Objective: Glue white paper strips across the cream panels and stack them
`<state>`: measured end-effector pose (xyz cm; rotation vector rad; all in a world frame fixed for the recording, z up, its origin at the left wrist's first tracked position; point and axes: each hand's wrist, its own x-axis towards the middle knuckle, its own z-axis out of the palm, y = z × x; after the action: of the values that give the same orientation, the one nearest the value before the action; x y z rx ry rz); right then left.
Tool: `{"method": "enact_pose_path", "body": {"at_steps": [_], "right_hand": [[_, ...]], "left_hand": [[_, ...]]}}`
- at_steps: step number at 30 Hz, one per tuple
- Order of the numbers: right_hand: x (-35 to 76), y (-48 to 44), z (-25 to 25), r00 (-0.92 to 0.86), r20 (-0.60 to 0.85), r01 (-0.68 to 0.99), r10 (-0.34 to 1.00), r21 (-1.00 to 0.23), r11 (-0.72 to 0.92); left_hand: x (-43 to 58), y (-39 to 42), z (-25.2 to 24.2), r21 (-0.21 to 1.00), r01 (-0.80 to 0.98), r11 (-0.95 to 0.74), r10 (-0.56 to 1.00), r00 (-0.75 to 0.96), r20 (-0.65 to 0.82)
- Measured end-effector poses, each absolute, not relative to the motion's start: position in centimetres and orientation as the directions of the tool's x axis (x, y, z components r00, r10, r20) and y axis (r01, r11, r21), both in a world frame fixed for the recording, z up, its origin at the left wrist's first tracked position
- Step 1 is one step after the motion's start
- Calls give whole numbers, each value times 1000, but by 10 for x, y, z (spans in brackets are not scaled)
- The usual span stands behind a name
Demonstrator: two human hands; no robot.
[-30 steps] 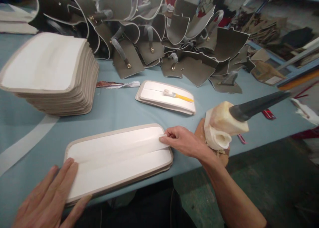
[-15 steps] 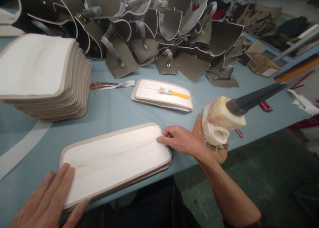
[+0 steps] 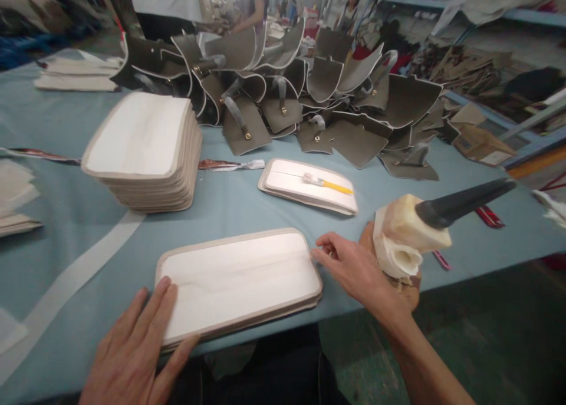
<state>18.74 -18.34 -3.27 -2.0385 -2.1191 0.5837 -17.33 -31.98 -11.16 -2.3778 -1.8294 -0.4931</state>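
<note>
A small stack of long, round-cornered panels [image 3: 239, 287], white on top with a beige border, lies near the table's front edge. My left hand [image 3: 137, 340] rests flat on its left end, fingers stretched out and the thumb along the front side. At the right end is my right hand [image 3: 349, 269], its fingers curled loosely and thumb and forefinger apart; I make out nothing between them. Just right of this hand stands a whitish glue-crusted container [image 3: 398, 222] with a dark handle [image 3: 460, 201] sticking out, on a brown base.
Behind the stack, a yellow-handled brush [image 3: 331, 185] lies on smaller panels [image 3: 283, 187]. A tall panel pile [image 3: 137, 134] stands at left, beside a white strip [image 3: 88, 263]. Grey-brown bag pieces [image 3: 287, 110] with buckles fill the back. Other people are farther off.
My right hand has shifted from the top of the panel to just off its right edge. The left hand stays on the left end. The view has tilted up and turned left.
</note>
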Motion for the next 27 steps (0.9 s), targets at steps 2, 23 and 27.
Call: {"method": "enact_pose_path", "body": {"at_steps": [2, 23, 27], "right_hand": [[168, -205, -32, -167, 71, 924, 983, -336, 181], [135, -257, -122, -391, 291, 884, 873, -145, 444], [135, -257, -123, -386, 299, 882, 872, -156, 444]], "left_hand": [[-170, -320, -115, 95, 958, -272, 916, 227, 332], [-165, -322, -121, 55, 982, -179, 899, 141, 414], [-152, -320, -107, 35, 991, -128, 890, 100, 446]]}}
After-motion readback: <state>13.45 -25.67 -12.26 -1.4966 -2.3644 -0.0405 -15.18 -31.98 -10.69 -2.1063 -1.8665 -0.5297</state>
